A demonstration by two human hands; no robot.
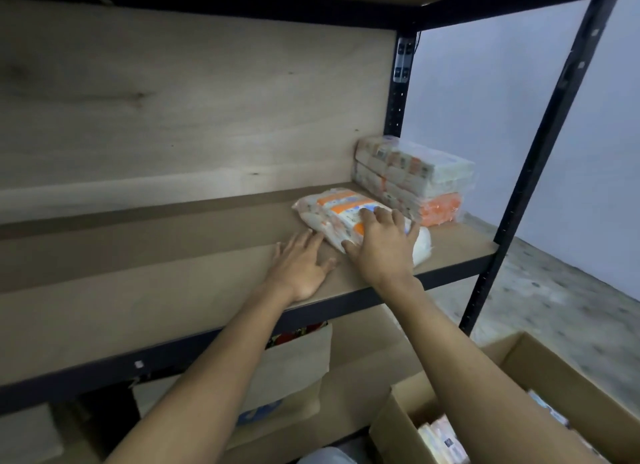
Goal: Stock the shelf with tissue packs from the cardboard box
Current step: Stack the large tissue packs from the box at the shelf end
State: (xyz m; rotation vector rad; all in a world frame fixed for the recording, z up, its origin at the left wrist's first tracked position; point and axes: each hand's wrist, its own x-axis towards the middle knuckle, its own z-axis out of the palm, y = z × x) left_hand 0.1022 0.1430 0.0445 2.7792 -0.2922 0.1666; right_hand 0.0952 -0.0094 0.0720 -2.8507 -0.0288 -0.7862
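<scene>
A white and orange tissue pack [343,214] lies flat on the wooden shelf [173,283], toward its right end. My right hand [381,245] rests on top of the pack with its fingers spread over it. Just left of the pack, my left hand [301,266] lies flat on the shelf board, fingertips touching the pack's near left edge. Behind and to the right, a stack of tissue packs [415,179] stands in the shelf's back right corner. The open cardboard box [519,363] sits at the lower right, with more packs [440,439] inside.
Black metal uprights [554,117] frame the shelf's right end, with another board overhead. On the lower shelf sits a brown paper bag [294,370] and other cardboard. A speckled floor [554,297] and pale wall lie to the right.
</scene>
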